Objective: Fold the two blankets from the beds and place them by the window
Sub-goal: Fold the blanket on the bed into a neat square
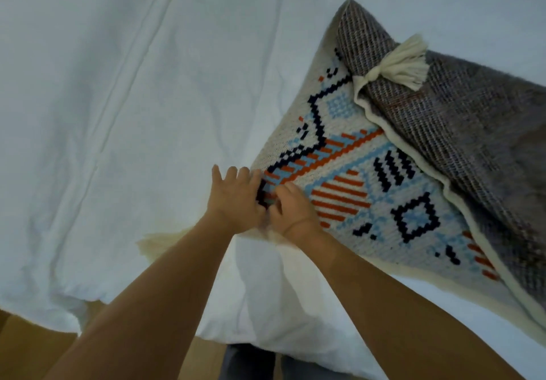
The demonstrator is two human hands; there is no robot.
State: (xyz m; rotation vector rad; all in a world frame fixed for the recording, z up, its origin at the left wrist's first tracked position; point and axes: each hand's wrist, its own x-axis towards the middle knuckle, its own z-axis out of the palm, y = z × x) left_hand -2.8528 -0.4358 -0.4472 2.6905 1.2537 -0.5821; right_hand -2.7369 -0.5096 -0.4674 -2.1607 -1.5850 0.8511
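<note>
1. A patterned blanket [369, 178] lies on the right side of a bed, spread over a white sheet [118, 114].
2. Its face is cream, with blue, orange and dark navy woven shapes.
3. The far right part is turned back over itself, so the grey underside [472, 131] shows on top of the patterned side.
4. A cream tassel [399, 60] sits on the folded-back corner, at the far end of the blanket.
5. The left hand [236, 199] is at the blanket's near left edge. Its thumb and fingers pinch the fabric there, with the fingertips reaching over the edge.
6. The right hand [291, 208] is just beside the left, touching it. Its fingers are curled into the same part of the blanket and grip it, though the motion blurs them somewhat.
7. Both forearms reach in from the near side, bare to the bottom of the view.
8. A second cream tassel [156, 242] shows under the left wrist, lying on the sheet.
9. The sheet hangs over the near edge of the bed. Below it are a brown floor [29, 344] and the person's grey trousers [251, 362].
</note>
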